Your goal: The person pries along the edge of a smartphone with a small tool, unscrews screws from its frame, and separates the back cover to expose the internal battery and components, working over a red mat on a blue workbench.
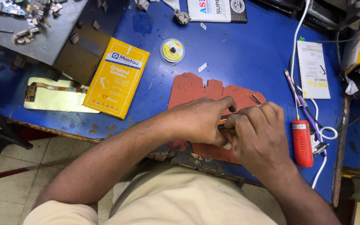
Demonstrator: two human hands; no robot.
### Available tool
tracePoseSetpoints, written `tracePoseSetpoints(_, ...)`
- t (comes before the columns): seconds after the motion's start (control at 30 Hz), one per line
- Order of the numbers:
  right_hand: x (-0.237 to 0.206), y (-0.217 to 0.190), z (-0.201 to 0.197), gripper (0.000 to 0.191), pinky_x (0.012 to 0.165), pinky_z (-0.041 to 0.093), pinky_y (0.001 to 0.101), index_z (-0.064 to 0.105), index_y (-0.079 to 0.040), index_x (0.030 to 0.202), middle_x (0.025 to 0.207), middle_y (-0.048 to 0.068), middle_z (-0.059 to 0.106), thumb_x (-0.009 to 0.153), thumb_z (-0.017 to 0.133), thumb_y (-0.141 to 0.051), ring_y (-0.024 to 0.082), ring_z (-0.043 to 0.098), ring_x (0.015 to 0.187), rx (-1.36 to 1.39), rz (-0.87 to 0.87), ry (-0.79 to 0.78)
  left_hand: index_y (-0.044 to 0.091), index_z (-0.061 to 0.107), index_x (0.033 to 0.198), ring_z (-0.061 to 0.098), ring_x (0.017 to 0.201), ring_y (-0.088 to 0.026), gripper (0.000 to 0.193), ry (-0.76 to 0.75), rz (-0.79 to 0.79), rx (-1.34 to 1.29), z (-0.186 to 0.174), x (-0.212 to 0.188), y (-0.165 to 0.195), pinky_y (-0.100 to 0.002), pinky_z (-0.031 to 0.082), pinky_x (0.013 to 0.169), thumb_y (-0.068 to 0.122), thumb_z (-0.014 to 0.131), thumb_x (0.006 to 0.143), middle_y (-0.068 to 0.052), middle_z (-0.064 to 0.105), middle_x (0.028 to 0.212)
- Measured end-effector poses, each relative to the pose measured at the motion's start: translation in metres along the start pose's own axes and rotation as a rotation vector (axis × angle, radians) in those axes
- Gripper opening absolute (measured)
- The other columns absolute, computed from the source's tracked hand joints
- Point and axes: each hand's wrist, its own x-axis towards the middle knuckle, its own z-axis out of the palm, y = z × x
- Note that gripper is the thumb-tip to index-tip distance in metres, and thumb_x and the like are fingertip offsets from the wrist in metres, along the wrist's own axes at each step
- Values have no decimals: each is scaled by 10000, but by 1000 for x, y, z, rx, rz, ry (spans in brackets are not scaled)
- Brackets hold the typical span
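small dark thing pinched between left hand (pixel 201 121) and right hand (pixel 257 135): mostly covered, can't tell what it is | worn red rubber mat (pixel 192 89): near part hidden under both hands | white printed packet (pixel 217 9): chopped off by top edge

A small dark part (pixel 223 123), largely hidden, sits pinched between the left hand (pixel 198 121) and right hand (pixel 258 135) over a worn red mat (pixel 196 89) with a notched upper edge, lying flat at the blue bench's six o'clock edge.

Head camera looks steeply down, close over the workbench (pixel 246 54).
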Motion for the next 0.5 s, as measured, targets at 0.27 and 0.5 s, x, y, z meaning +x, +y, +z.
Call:
tracePoseSetpoints(0.27,3,7,4,291,883,428,466,620,-99,941,976,57,593,732,782,22,303,576,953,20,69,54,131,459,1449,730,1059,-286,851,-45,175,-259,-5,-9,-20,-402,585,857,172,779,661,-136,714,1179)
tracePoseSetpoints(0.5,1,-2,14,300,898,432,464,632,-87,975,991,69,593,744,787,27,304,581,968,43,82,61,148,608,1344,739,1051,-261,712,52,74,-231,1,-6,-28,-377,577,897,141,808,661,-124,759,1122)
